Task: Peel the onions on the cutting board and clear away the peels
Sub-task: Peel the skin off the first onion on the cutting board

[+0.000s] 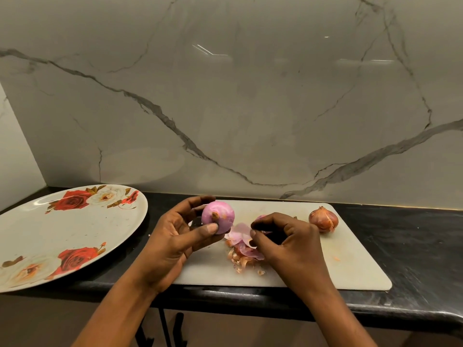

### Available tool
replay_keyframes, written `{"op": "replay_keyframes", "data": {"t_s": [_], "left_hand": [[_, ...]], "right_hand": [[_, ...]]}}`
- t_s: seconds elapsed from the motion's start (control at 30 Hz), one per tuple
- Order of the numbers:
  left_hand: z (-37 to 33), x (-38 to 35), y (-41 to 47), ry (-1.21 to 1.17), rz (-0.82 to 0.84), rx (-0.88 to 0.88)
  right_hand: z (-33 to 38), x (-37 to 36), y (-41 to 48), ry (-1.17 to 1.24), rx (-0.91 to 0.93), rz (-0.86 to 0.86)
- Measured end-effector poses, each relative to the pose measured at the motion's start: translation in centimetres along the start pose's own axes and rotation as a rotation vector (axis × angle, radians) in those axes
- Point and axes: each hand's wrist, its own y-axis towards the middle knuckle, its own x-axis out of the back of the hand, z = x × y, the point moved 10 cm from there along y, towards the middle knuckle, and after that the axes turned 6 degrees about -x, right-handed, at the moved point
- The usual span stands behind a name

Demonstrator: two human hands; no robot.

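The peeled onion (218, 217) is held clear of the cutting board (350, 266), above the board's far left corner. Its skin is off and the surface is smooth and pink. A brown stub end faces the camera, so the long axis of the onion runs from the far edge of the table (413, 246) toward the near edge.

The left hand (172, 244) grips this onion. The thumb lies across the near lower side and the fingers curl round the far side.

The right hand (293, 244) is just to the right of the onion and does not touch it. Its thumb and forefinger are brought together and pinch a pink peel (261, 217), of which only a small part shows above the forefinger. The other fingers are curled.

Below and between the hands, a pile of peels (244, 254) lies on the board near its middle. The pile holds pink pieces and dry brown scraps.

An unpeeled onion (323, 220) rests on the board at the far right corner, well apart from both hands. Its brown skin is cracked. Its pointed tip is directed up and toward the far edge.

The board lies flat with its long side along the near edge of the dark table. A large plate (50, 234) with a rose pattern rests at the left end of the table, just beside the board. A marble-patterned wall (250, 108) stands behind the far edge.
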Motion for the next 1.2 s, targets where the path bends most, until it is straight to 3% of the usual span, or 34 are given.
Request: {"op": "replay_keyframes", "data": {"t_s": [0.47, 0.93, 1.2], "left_hand": [[-0.6, -1.6, -0.5, 0.313, 0.121, -0.076], [-0.4, -1.9, -0.6, 0.300, 0.177, -0.063], [-0.4, -1.2, -0.4, 0.264, 0.101, -0.055]], "right_hand": [[1.4, -1.3, -0.3, 0.043, 0.051, 0.134], [1.3, -1.2, -0.3, 0.022, 0.160, 0.113], [2.3, -0.5, -0.7, 0.077, 0.178, 0.086]]}}
